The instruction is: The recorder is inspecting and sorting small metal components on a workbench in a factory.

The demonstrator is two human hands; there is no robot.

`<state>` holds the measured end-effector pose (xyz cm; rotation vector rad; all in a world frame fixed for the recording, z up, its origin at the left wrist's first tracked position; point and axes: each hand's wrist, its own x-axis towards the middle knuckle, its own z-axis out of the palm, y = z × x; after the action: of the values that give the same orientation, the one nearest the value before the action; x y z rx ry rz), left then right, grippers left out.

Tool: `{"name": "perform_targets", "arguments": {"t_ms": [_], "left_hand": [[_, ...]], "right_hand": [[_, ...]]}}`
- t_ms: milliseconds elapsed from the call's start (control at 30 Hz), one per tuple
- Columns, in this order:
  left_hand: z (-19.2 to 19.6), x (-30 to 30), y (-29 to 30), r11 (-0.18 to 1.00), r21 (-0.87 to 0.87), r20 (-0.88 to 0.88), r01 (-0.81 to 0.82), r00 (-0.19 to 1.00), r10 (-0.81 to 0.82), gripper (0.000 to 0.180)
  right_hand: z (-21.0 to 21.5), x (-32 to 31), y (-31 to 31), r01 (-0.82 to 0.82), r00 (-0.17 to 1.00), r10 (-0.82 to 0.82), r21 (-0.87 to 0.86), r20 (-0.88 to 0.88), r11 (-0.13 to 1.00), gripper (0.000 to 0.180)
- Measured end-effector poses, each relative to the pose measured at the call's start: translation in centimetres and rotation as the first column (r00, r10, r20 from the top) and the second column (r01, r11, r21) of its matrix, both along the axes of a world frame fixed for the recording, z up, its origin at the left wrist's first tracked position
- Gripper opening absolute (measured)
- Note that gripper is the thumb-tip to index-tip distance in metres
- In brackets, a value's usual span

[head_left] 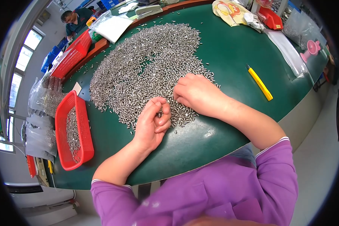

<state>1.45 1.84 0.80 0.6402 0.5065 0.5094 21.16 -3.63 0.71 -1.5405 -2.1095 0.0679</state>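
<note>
A wide heap of small shiny metal pins [169,45] is spread over the green tabletop [229,56]. At the heap's near edge, my left hand [151,124] is turned partly palm up with its fingers curled in; whatever lies inside them is hidden or too small to name. Just right of it, my right hand [199,94] rests palm down on the pins, its fingers bent and drawn together. Its fingertips touch the heap, and I cannot make out what they hold. A small gap separates the two hands.
At left stands a red plastic basket [87,139] with more pins inside. Bags of parts [41,132] lie beyond it. A yellow utility knife [259,83] lies at right, near a pink stand [310,49]. Another person [77,22] sits at the far left.
</note>
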Motion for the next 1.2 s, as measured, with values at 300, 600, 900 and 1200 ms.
{"name": "perform_targets", "arguments": {"t_ms": [300,600,900,1200], "left_hand": [[0.1,0.5,-0.8,0.98,0.136,-0.095,0.143,0.987,-0.131,0.019],[0.3,0.4,-0.9,0.99,0.115,-0.079,0.079,0.994,-0.07,0.018],[-0.2,0.0,-0.5,0.994,0.076,-0.067,0.079,0.995,-0.074,0.026],[-0.2,0.3,-0.5,0.992,0.096,-0.052,0.079,0.996,-0.074,0.014]], "right_hand": [[1.4,-0.3,0.5,-0.185,0.935,0.234,0.196,-0.265,0.963,0.01],[0.2,0.4,0.5,-0.096,0.977,0.109,0.079,-0.185,0.992,0.016],[-0.1,-0.5,0.5,-0.06,0.998,0.059,0.085,0.016,0.995,0.015],[1.1,-1.1,0.2,-0.188,0.828,0.154,-0.008,-0.539,0.982,0.013]]}}
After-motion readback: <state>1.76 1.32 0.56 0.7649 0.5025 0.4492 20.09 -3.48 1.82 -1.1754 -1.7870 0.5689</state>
